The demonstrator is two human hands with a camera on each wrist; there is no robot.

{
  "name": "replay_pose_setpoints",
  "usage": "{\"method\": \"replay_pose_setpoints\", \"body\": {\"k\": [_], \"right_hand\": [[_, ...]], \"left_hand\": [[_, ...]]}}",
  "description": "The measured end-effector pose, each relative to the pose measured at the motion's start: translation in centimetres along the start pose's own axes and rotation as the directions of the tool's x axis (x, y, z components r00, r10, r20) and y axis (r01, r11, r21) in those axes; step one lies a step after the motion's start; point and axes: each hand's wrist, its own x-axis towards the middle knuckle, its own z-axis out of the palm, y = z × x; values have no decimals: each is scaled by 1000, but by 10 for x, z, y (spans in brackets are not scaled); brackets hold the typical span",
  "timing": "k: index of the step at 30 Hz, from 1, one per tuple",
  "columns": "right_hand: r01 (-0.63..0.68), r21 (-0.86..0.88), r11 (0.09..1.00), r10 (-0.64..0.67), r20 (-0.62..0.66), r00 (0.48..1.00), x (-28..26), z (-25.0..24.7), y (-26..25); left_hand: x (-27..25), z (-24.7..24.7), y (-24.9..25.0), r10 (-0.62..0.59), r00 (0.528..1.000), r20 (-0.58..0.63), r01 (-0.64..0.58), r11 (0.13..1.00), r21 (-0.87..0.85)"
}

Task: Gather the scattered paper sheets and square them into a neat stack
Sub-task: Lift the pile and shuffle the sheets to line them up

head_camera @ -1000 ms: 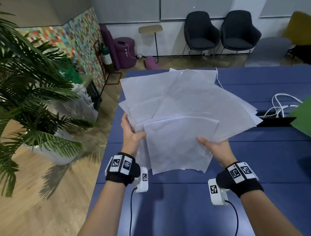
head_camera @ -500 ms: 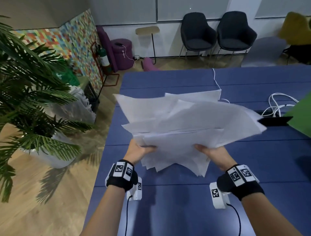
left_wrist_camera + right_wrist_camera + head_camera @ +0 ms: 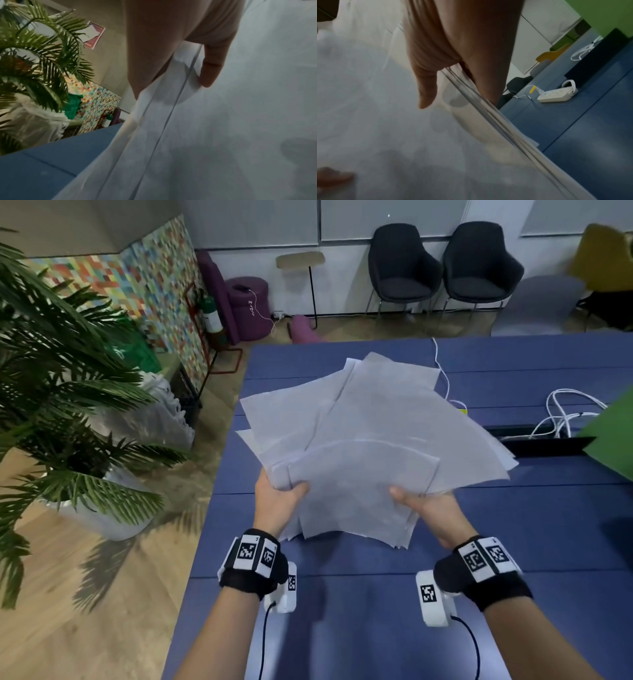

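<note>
Gripping a fanned bundle of paper sheets above a blue table, a person works toward a squared stack. The left hand pinches the bundle's near corner at about 8 o'clock, thumb on top and fingers hidden beneath; the right hand does likewise at about 4 o'clock, thumb pressed flat on the top sheet. The right wrist view shows several loose edges running past that thumb, none of them flush.

The sheets are held clear of the table, tilted up and away, their far corners splaying toward 11, 12 and 2 o'clock. They look light and limp, bowing under their own weight, and smooth enough to slide over one another; that should help with squaring but could let a sheet slip out of a slack pinch. Creasing is the likeliest damage. A sound hold would probably be at the two long sides near the middle, palms facing, grip loosened just enough to knock a short edge on the table.

White cables lie at 2 o'clock, a potted palm at 9 o'clock.
</note>
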Motion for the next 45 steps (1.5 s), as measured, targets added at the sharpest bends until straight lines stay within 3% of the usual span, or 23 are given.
{"method": "replay_pose_setpoints", "body": {"k": [5, 8, 12, 17, 19, 21, 23, 26, 34, 37, 41, 45], "right_hand": [[-93, -91, 991, 95, 17, 995, 8, 7, 10], [-91, -80, 993, 85, -76, 993, 13, 10, 9], [-26, -28, 999, 24, -80, 996, 13, 7, 2], [-69, -114, 991, 67, -23, 997, 6, 3, 5], [-103, -143, 984, 97, -47, 994, 3, 4, 12], [-121, -112, 986, 110, -99, 989, 3, 7, 16], [-92, -76, 993, 81, -136, 987, 1, 8, 13], [-33, -80, 996, 22, -128, 992, 0, 5, 3], [57, -91, 994, -53, 47, 998, -12, -16, -28], [167, -98, 981, -158, 87, 984, -9, -15, -51], [329, -60, 942, -333, -70, 940, -3, -13, -79], [409, -225, 884, -437, -89, 895, -7, -10, -95]], "left_hand": [[12, 0, -13, -127, 991, 37, 123, 989, 80], [10, 2, -15, -82, 995, 50, 78, 994, 82], [5, 0, -5, 4, 999, 32, -4, 1000, 1], [9, -12, -12, -117, 986, 117, 118, 993, 0], [7, -10, -15, -140, 988, 62, 137, 989, 49], [4, -5, -14, -79, 996, -50, 83, 992, 92], [1, -2, -6, -3, 997, -75, 11, 995, 99], [4, -6, 5, 17, 999, -28, -15, 997, 69], [-4, -16, 11, 36, 983, 180, -32, 999, -22], [-1, -14, 9, 35, 986, 162, -33, 999, -18], [1, -12, 8, 34, 990, 135, -29, 999, -39], [-3, -13, 8, -2, 987, 161, 13, 998, -67]]}}
